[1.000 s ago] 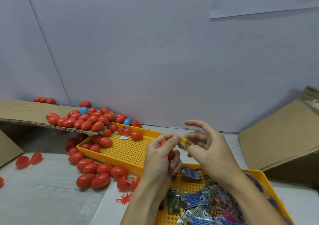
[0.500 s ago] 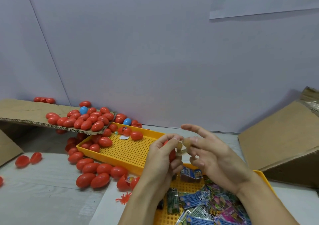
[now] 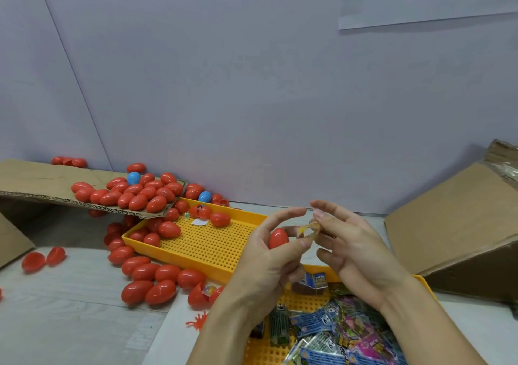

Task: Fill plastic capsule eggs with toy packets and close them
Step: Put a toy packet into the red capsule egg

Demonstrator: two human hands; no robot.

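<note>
left hand [image 3: 269,255] cradles the red egg [image 3: 278,238], its long axis upright; right hand [image 3: 347,241] pinches the folded packet [image 3: 309,229] just beside the egg's right.

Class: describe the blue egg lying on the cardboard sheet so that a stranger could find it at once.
Look far left for the flat brown cardboard sheet against the wall, heaped with red plastic eggs. At the heap's back edge sits a blue plastic egg, the only blue one on the cardboard.
</note>
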